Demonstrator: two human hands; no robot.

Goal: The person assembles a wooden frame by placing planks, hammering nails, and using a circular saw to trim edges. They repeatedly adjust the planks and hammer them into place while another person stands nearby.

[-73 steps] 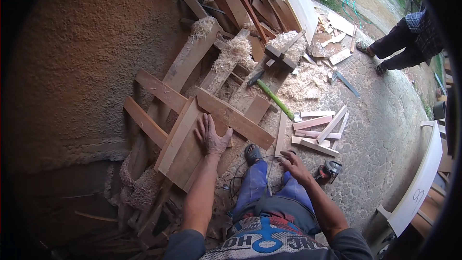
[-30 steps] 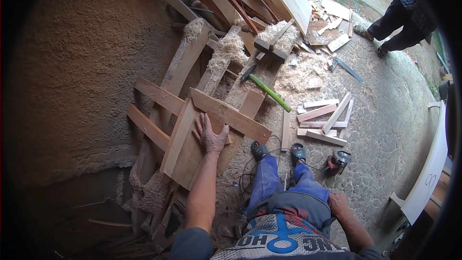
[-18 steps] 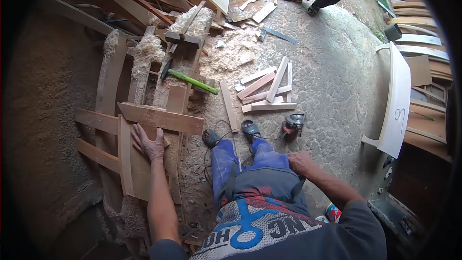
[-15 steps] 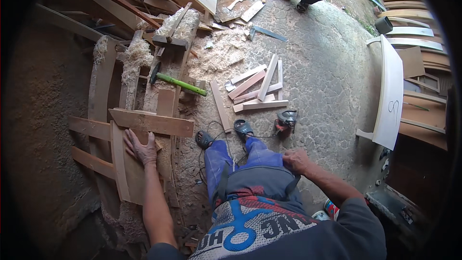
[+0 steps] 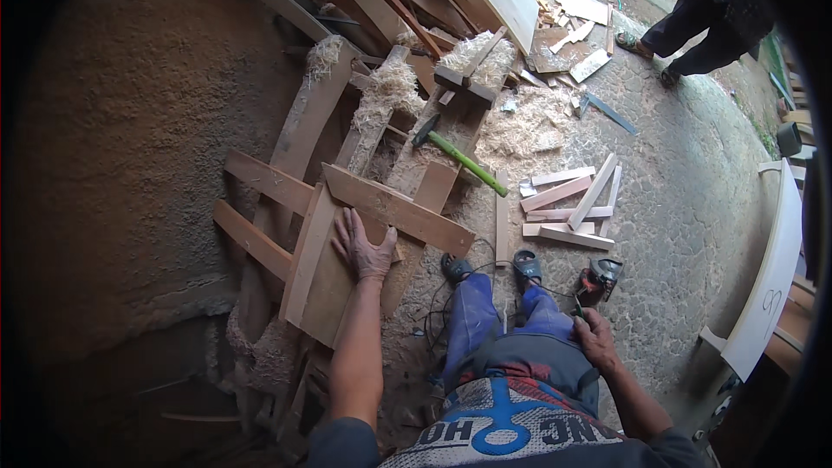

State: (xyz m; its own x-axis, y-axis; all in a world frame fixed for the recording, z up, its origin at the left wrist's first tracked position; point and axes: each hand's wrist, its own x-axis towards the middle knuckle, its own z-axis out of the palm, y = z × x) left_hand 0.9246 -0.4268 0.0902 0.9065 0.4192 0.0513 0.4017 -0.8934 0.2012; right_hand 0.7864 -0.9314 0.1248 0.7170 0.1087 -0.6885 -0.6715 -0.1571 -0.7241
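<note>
My left hand (image 5: 364, 247) lies with spread fingers on a flat wooden panel (image 5: 322, 299), just below a plank (image 5: 399, 210) that sits across its top. The panel rests on wooden beams littered with shavings. In front of my right hip, my right hand (image 5: 595, 340) is closed around a thin, dark green, pencil-like stick (image 5: 578, 305). A hammer (image 5: 464, 159) with a green handle lies on the beams beyond the plank. On the ground ahead of my right hand stands a red and silver corded power saw (image 5: 598, 281).
Cut wooden strips (image 5: 568, 208) lie on the cracked concrete past my feet. Wood shavings (image 5: 520, 130) and offcuts are heaped farther off. A person (image 5: 706, 26) stands at the far right. A white curved board (image 5: 763, 277) leans at the right; a rough wall (image 5: 147, 165) rises at the left.
My view has swung left, so everything sits farther right. My right hand has moved from beside my hip to in front of it, and the thin green stick now shows in it.
</note>
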